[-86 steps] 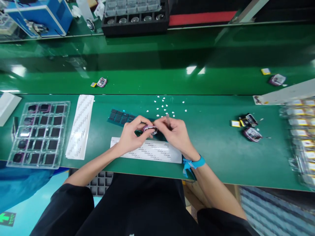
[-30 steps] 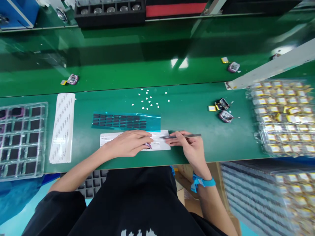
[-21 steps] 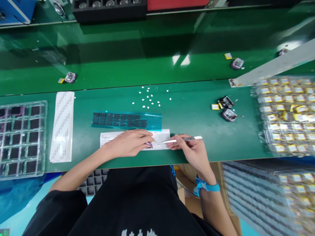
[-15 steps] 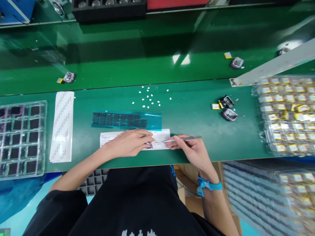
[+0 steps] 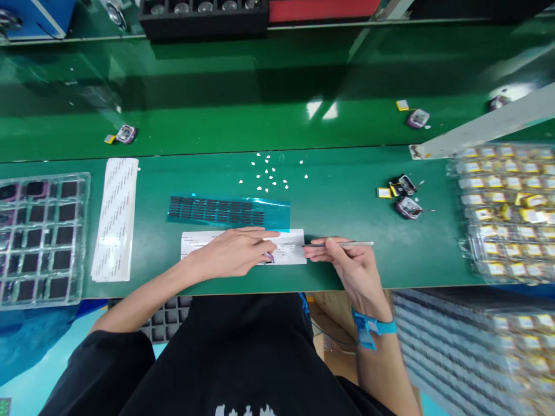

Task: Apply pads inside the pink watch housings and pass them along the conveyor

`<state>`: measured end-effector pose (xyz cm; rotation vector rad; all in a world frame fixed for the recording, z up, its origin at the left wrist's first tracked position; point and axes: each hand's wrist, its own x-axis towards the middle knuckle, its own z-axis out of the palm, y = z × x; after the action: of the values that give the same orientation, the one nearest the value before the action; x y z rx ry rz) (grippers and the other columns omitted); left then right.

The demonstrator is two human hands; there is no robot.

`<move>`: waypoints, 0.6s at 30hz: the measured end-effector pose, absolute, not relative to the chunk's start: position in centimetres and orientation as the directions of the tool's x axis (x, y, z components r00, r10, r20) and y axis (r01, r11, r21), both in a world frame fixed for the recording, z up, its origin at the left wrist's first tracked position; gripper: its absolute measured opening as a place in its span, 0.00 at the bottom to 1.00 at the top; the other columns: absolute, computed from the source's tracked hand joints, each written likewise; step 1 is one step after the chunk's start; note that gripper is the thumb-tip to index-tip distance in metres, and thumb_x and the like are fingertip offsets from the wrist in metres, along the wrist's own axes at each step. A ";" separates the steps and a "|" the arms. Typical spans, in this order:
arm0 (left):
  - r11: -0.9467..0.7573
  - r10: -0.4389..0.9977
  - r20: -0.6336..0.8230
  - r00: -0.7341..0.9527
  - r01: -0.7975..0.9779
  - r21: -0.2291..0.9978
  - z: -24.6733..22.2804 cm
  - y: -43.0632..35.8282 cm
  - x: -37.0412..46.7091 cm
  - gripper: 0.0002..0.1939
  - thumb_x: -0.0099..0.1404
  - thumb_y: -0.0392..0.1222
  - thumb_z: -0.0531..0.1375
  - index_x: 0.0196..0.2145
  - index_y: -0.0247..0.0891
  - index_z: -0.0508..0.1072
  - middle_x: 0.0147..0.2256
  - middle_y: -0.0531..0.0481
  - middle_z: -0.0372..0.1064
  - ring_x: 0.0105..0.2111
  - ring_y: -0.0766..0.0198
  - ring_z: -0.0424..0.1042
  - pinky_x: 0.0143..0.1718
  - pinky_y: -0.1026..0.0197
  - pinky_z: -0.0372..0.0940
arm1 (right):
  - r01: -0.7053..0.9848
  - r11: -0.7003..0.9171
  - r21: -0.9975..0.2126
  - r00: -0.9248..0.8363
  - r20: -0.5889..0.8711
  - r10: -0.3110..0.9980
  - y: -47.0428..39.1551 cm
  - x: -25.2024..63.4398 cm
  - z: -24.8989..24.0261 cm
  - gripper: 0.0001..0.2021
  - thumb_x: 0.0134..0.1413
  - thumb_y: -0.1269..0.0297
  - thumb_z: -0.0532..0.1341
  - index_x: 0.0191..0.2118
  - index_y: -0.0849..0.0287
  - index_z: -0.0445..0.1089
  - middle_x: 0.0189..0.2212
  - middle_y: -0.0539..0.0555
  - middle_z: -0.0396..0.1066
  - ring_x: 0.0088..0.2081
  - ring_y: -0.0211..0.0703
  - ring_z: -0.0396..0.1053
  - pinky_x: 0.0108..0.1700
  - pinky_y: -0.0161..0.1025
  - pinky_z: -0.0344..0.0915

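My left hand (image 5: pixel 236 251) lies over a white printed sheet (image 5: pixel 296 238), its thumb and fingers closed on a small purple-edged part (image 5: pixel 269 258) that is mostly hidden. Just right of the sheet, my right hand (image 5: pixel 347 257) pinches metal tweezers (image 5: pixel 358 243), whose tip points left over the sheet's right end. Behind the sheet lies a blue film (image 5: pixel 277 215) with rows of thin black strips. Several small white pieces (image 5: pixel 267 169) are scattered on the green table further back.
A clear tray with dark squares (image 5: pixel 87 237) and white printed strips (image 5: pixel 113 219) are at left. Small opened devices (image 5: pixel 408 208) lie at right, near a stacked tray of yellow-white parts (image 5: pixel 489 231). A slanted white bar (image 5: pixel 468 127) crosses the back right.
The view has shifted slightly. My right hand with the tweezers has moved a little right, and the tweezers lie flatter. My left hand stays on the sheet with the purple-edged part.
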<state>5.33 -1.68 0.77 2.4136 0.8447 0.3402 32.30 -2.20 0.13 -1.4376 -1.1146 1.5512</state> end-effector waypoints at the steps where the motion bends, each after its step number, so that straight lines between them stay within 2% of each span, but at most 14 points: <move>1: -0.639 0.644 0.068 0.762 0.488 0.594 0.9 -1.8 5.3 0.10 0.77 0.39 0.55 0.47 0.36 0.75 0.61 0.37 0.71 0.57 0.50 0.75 0.58 0.45 0.71 | 0.023 -0.335 -0.942 -0.068 -0.336 0.939 -2.2 31.9 0.2 0.21 0.50 0.41 0.73 0.32 0.57 0.81 0.25 0.56 0.80 0.27 0.51 0.80 0.33 0.44 0.82; 3: -0.570 0.694 0.072 0.717 0.485 0.663 1.1 -2.0 5.4 0.10 0.77 0.40 0.55 0.45 0.36 0.76 0.56 0.38 0.76 0.52 0.51 0.79 0.54 0.48 0.74 | 0.000 -0.274 -0.962 -0.009 -0.274 0.962 -2.2 31.0 0.4 0.21 0.50 0.41 0.73 0.30 0.55 0.79 0.25 0.55 0.80 0.26 0.52 0.80 0.30 0.45 0.81; 5: -0.409 0.786 0.024 0.618 0.490 0.770 1.5 -2.0 5.5 0.09 0.76 0.41 0.56 0.45 0.37 0.76 0.42 0.45 0.82 0.38 0.57 0.82 0.42 0.56 0.76 | -0.011 -0.202 -0.979 0.044 -0.203 0.978 -2.2 29.8 0.7 0.20 0.53 0.40 0.70 0.30 0.54 0.78 0.25 0.54 0.80 0.26 0.52 0.80 0.29 0.46 0.81; 6: -0.304 0.828 -0.016 0.561 0.472 0.828 1.7 -2.0 5.4 0.09 0.76 0.41 0.57 0.45 0.38 0.76 0.36 0.48 0.82 0.33 0.60 0.82 0.36 0.60 0.74 | -0.011 -0.166 -0.986 0.074 -0.167 0.983 -2.2 29.2 0.9 0.20 0.56 0.41 0.69 0.31 0.54 0.78 0.25 0.54 0.80 0.26 0.52 0.80 0.30 0.46 0.81; 7: -0.192 0.856 -0.063 0.513 0.430 0.882 1.8 -2.0 5.4 0.10 0.76 0.41 0.56 0.46 0.38 0.76 0.32 0.50 0.81 0.30 0.62 0.81 0.31 0.63 0.72 | -0.008 -0.135 -0.991 0.100 -0.135 0.986 -2.2 28.6 1.0 0.19 0.58 0.41 0.68 0.32 0.54 0.77 0.26 0.54 0.80 0.27 0.51 0.80 0.30 0.46 0.81; 9: 0.013 0.868 -0.151 0.473 0.282 0.959 2.1 -1.8 5.3 0.11 0.75 0.39 0.55 0.49 0.36 0.74 0.30 0.50 0.79 0.31 0.62 0.83 0.27 0.66 0.69 | -0.002 -0.097 -0.995 0.122 -0.097 0.988 -2.2 27.4 1.3 0.18 0.61 0.44 0.66 0.33 0.54 0.77 0.27 0.54 0.81 0.28 0.51 0.81 0.32 0.46 0.81; 11: 0.171 0.830 -0.208 0.517 0.119 0.978 2.2 -1.6 5.1 0.13 0.73 0.37 0.56 0.53 0.33 0.71 0.33 0.47 0.80 0.36 0.58 0.84 0.29 0.66 0.71 | -0.015 -0.091 -0.996 0.096 -0.092 0.991 -2.3 26.5 1.7 0.17 0.62 0.45 0.66 0.34 0.54 0.77 0.27 0.54 0.81 0.29 0.51 0.81 0.32 0.45 0.81; 13: 0.257 0.790 -0.219 0.573 0.015 0.966 2.2 -1.4 4.9 0.18 0.70 0.35 0.61 0.56 0.31 0.69 0.37 0.43 0.81 0.40 0.55 0.84 0.35 0.63 0.75 | -0.021 -0.112 -0.994 0.052 -0.113 0.992 -2.5 25.8 2.0 0.17 0.62 0.46 0.66 0.34 0.55 0.77 0.27 0.54 0.80 0.29 0.51 0.81 0.31 0.45 0.81; 15: 0.265 0.780 -0.196 0.595 -0.031 0.964 2.1 -1.4 4.8 0.23 0.67 0.34 0.64 0.58 0.31 0.69 0.42 0.40 0.81 0.44 0.53 0.83 0.42 0.58 0.77 | 0.010 -0.132 -0.991 0.017 -0.132 0.991 -2.7 25.2 2.4 0.17 0.63 0.46 0.65 0.34 0.55 0.77 0.27 0.54 0.80 0.30 0.51 0.81 0.31 0.44 0.81; 18: 0.220 0.797 -0.148 0.585 -0.053 0.974 2.0 -1.5 4.6 0.23 0.67 0.33 0.63 0.59 0.33 0.70 0.47 0.38 0.80 0.46 0.53 0.83 0.48 0.53 0.77 | 0.071 -0.125 -0.990 0.005 -0.125 0.992 -3.0 24.7 2.8 0.17 0.65 0.47 0.63 0.34 0.55 0.77 0.27 0.54 0.80 0.29 0.50 0.81 0.32 0.44 0.81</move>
<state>4.64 -1.51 2.03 1.2156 0.7573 0.6727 24.73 -2.96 2.83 -1.3556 -1.1994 1.2665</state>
